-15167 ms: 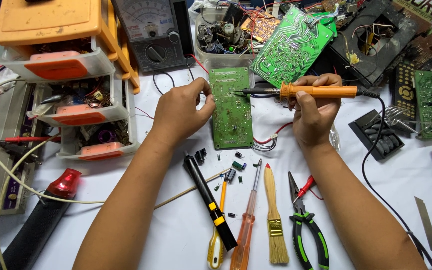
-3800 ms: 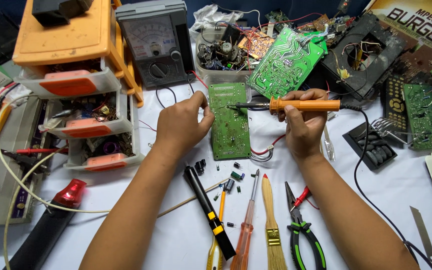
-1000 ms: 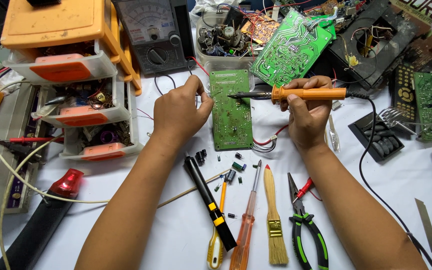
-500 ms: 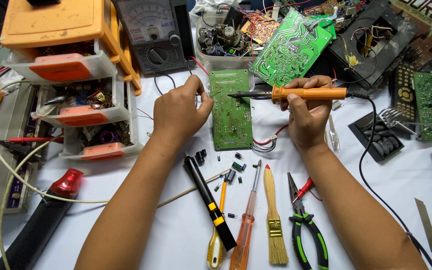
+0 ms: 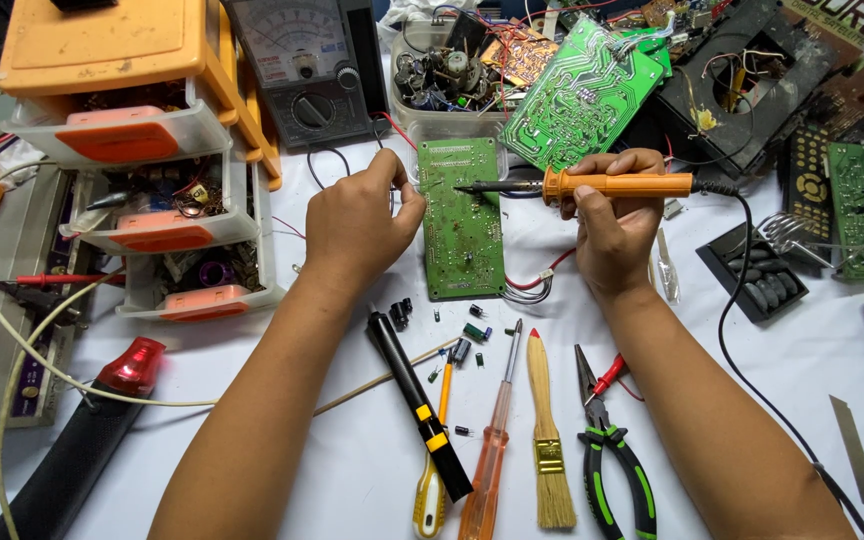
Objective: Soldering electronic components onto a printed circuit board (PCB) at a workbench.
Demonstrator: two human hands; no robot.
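Worked over a green circuit board [image 5: 464, 235] laid flat on the white table [image 5: 352, 470], between the two forearms. Gripped an orange-handled soldering iron [image 5: 617, 184] in the right hand [image 5: 617, 235], fingers clenched fully round the handle and thumb on top, probably for a steady, level aim. Held its dark tip low over the board's upper part, just beside the left fingertips; could not tell whether metal met board. Pinched a thin wire [image 5: 420, 185] in the left hand [image 5: 357, 225], thumb and forefinger closed tight, remaining fingers curled under, the wire pointed toward the iron's tip, seemingly to meet it at one spot. Kept hand tools within easy reach below the board: a black pen-shaped tool [image 5: 417, 400], two screwdrivers [image 5: 492, 450], a small brush [image 5: 547, 440] and green-handled pliers [image 5: 612, 460], with loose small parts scattered between. Left an orange parts cabinet [image 5: 142, 150], a dial meter [image 5: 302, 60] and a second green board [image 5: 577, 90] at the far edge.
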